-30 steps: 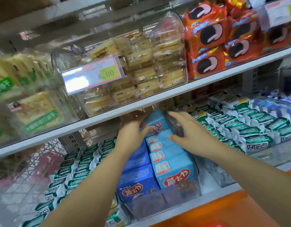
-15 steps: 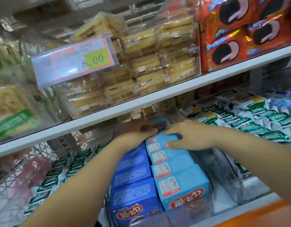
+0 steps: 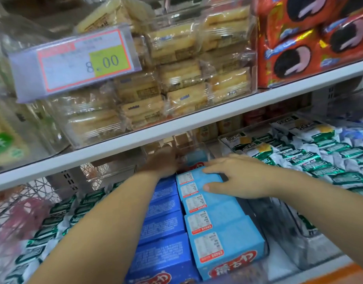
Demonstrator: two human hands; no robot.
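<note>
Lower shelf, middle bin: a row of light blue boxes (image 3: pixel 215 220) stands on edge, running from the front lip back under the upper shelf (image 3: pixel 176 128). 5 white labels can be counted along the tops; the print on them is too small to read. The rearmost box (image 3: pixel 197 158) stands higher than the rest, partly covered by both hands.

Right hand (image 3: pixel 237 177): lies on the tops of the rear boxes, fingers (image 3: pixel 213 168) fairly straight and slightly apart, thumb against the near box top. No curl round any box is seen.

Left hand (image 3: pixel 163 162): reaches deep under the upper shelf beside the rearmost box. It is dark and blurred, and its fingertips are hidden, so whether the fingers are apart or clamped cannot be told.

Dark blue boxes (image 3: pixel 164 222) lie just beside the row, largely covered by the left forearm. Green-and-white packets (image 3: pixel 319 156) fill the adjoining bin, cut off at the frame edge. The price tag (image 3: pixel 78 62) reads 8.00; the rest is illegible
</note>
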